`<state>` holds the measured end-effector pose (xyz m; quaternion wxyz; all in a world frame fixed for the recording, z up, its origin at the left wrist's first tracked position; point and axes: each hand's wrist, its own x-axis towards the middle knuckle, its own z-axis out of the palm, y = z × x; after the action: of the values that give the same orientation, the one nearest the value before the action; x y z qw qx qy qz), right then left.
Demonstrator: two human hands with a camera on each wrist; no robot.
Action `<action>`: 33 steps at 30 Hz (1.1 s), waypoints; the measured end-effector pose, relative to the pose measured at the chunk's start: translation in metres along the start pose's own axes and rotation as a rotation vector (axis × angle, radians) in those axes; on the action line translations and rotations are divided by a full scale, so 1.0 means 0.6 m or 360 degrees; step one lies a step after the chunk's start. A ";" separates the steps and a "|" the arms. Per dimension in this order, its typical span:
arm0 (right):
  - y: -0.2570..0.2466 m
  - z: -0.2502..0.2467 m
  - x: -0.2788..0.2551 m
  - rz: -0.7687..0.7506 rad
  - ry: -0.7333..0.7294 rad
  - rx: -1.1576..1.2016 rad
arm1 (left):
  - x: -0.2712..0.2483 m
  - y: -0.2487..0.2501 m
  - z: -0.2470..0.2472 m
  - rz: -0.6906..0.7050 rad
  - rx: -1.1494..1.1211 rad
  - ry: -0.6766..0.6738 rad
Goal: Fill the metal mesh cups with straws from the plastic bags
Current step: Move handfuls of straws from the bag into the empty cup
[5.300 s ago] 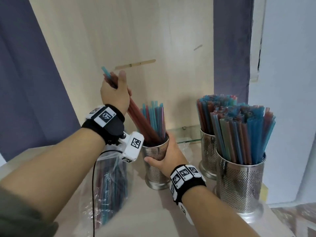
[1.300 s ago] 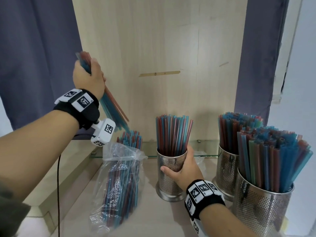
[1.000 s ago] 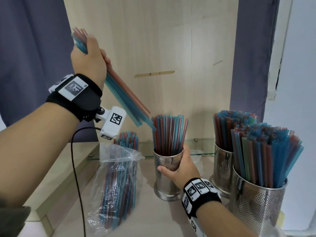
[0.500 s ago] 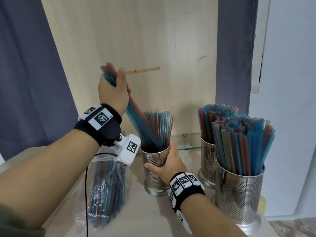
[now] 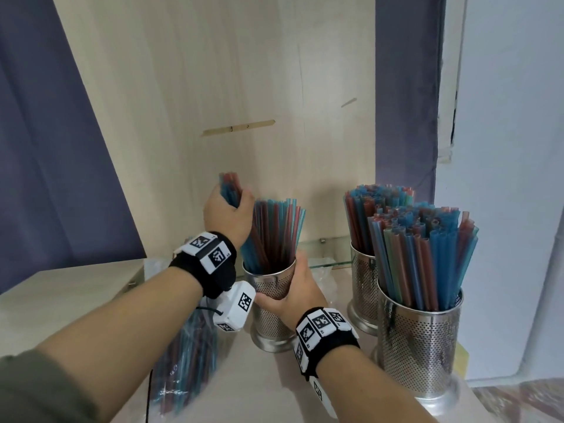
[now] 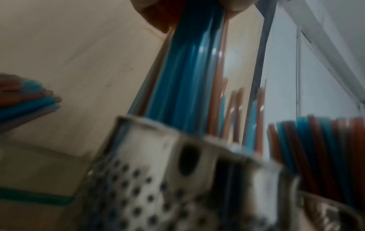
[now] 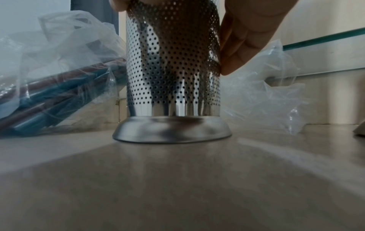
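My left hand [image 5: 227, 213] grips a bundle of blue and red straws [image 5: 230, 189] whose lower ends stand inside the middle metal mesh cup [image 5: 271, 306], beside straws [image 5: 279, 233] that stand in it. In the left wrist view the held bundle [image 6: 185, 70] runs down into the cup's rim [image 6: 158, 132]. My right hand [image 5: 294, 296] is wrapped round the cup's wall and steadies it; in the right wrist view its fingers [image 7: 242, 39] curl on the perforated cup [image 7: 173, 70], which stands on the counter. A plastic bag of straws [image 5: 186, 358] lies left of the cup.
Two full mesh cups [image 5: 418, 346] [image 5: 363, 288] stand to the right, close to my right wrist. An empty crumpled plastic bag [image 7: 262, 93] lies behind the middle cup. A glass shelf edge [image 5: 323, 261] and a wooden back panel [image 5: 244, 87] close the rear.
My left hand has come down from high on the left and lowered its bundle of straws into the middle cup. My right hand has kept its hold on the cup.
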<state>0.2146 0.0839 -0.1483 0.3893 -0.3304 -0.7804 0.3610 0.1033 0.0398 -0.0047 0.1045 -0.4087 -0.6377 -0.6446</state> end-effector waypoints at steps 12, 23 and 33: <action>0.004 0.002 0.001 -0.0012 0.0002 0.0028 | -0.007 -0.040 0.025 0.0032 0.0626 -0.0126; 0.003 0.002 0.002 -0.0016 0.0012 -0.0001 | -0.002 -0.064 0.009 0.0150 0.0818 -0.0468; 0.003 0.001 0.002 -0.0030 0.0009 -0.0015 | 0.016 -0.051 -0.105 0.0236 0.0594 -0.0520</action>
<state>0.2139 0.0857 -0.1494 0.3934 -0.3258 -0.7841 0.3525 0.0523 -0.0089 -0.0118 0.1207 -0.5265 -0.7223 -0.4319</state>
